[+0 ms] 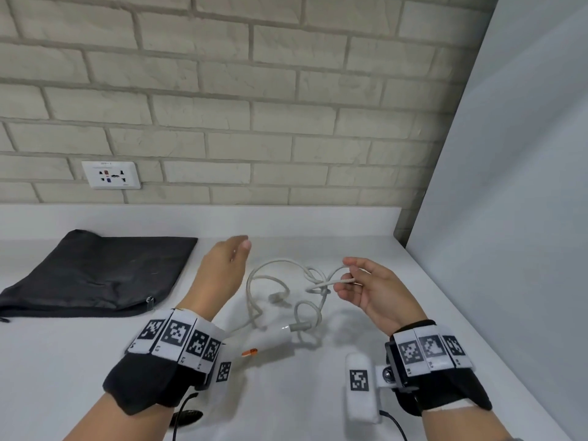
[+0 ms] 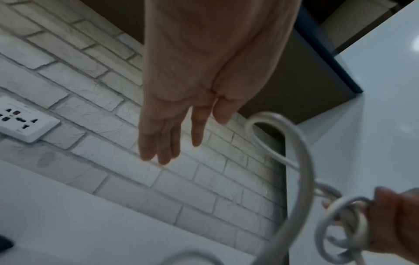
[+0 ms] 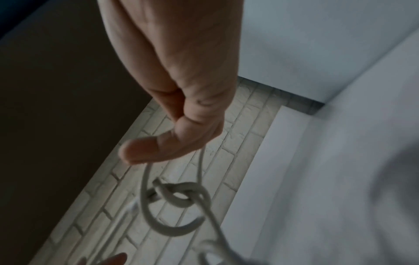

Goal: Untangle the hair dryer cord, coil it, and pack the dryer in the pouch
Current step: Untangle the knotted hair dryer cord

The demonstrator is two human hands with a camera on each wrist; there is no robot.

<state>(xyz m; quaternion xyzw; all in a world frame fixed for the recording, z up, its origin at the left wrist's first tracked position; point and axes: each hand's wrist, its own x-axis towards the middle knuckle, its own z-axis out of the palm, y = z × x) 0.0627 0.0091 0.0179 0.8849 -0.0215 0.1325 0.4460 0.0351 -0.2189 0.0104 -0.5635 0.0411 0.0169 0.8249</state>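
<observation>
A person's two hands work above a white table (image 1: 95, 361) set against a pale brick wall (image 1: 222, 90). The right hand (image 1: 375, 292) pinches a loop of the pale cord (image 1: 251, 281) between thumb and fingers, lifting it off the table; a loose knot (image 1: 318, 281) in the cord hangs just beside those fingers, on the side toward the left hand. The left hand (image 1: 222, 272) is released, its fingers straight and together, holding nothing; it hovers just beside the cord's widest loop, on the side away from the knot, and does not touch it. Below the knot, nearer the person, the cord curls down to the white hair dryer (image 1: 270, 340), which lies on the table between the two wrists; its shape is blurred, with a small orange part (image 1: 249, 352) beside it. The dark pouch (image 1: 101, 272) lies flat on the table well beyond the left hand from the knot, a zip pull at its near edge. A white wall socket (image 1: 110, 175) sits on the brick wall above the pouch.
</observation>
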